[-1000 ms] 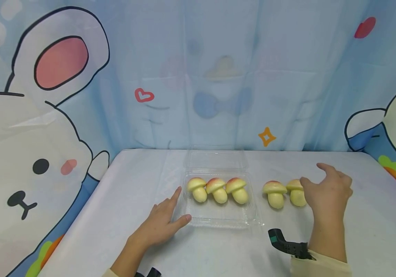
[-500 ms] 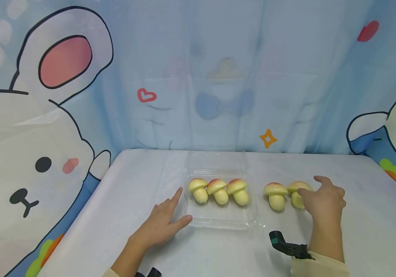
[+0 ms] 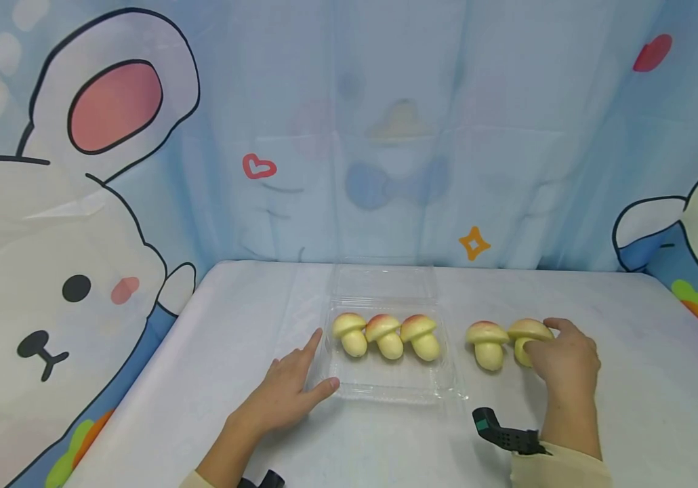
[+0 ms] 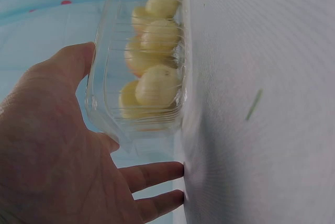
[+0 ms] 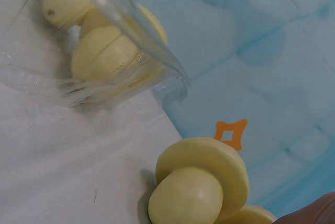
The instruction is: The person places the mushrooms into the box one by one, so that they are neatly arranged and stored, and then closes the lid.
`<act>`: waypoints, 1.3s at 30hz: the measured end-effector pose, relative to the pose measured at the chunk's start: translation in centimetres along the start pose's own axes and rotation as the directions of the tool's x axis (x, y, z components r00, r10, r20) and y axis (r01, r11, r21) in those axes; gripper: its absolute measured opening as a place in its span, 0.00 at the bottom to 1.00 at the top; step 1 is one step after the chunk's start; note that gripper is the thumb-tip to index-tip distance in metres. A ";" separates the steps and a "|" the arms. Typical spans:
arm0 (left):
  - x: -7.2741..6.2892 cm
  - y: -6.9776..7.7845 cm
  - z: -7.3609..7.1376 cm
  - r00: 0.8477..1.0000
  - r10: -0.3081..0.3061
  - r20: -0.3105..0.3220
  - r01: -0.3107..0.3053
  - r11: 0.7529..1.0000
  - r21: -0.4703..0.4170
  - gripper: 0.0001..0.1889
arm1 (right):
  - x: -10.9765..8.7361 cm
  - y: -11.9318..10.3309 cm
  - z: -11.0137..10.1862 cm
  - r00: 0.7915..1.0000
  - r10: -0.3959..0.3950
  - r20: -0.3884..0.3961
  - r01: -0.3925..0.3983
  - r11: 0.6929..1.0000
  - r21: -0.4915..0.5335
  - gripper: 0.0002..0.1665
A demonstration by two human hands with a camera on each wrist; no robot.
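Note:
An open clear plastic box (image 3: 385, 379) on the table holds a row of three yellow toy mushrooms (image 3: 383, 337) with reddish caps. My left hand (image 3: 284, 393) lies at the box's left side, fingers spread, thumb and index finger at its rim; the left wrist view shows the box wall (image 4: 99, 85) between them. Right of the box are two more mushrooms. The nearer one (image 3: 488, 346) stands free. Around the right-hand mushroom (image 3: 530, 331) curl the thumb and index finger of my right hand (image 3: 568, 359); the other fingers' contact is hidden.
The box's clear lid (image 3: 382, 281) is folded back toward the curtain (image 3: 300, 203) behind the table. White cloth (image 3: 410, 440) covers the table. Black wrist camera mounts (image 3: 504, 434) stick out beside the sleeves.
My right hand has come down and left onto the right-hand mushroom, and its thumb and index finger have drawn together around it. My left hand and the box have stayed put.

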State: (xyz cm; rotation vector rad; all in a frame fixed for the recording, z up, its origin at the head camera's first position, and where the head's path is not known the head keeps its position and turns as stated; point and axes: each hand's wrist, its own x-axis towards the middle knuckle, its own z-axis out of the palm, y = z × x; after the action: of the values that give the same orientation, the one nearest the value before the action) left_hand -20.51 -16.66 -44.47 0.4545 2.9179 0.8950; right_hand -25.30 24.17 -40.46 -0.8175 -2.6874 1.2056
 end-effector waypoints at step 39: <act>-0.1 0.0 0.0 1.000 -0.007 0.004 0.007 1.000 -0.006 0.46 | 0.4 0.3 1.1 0.997 -0.031 -0.072 0.038 0.996 0.087 0.42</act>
State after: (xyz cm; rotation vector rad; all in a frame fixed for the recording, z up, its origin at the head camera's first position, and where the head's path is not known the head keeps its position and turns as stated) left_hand -20.43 -16.71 -44.51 0.4450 2.9101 0.9005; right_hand -25.83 23.82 -41.53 -0.7829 -2.5622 1.2534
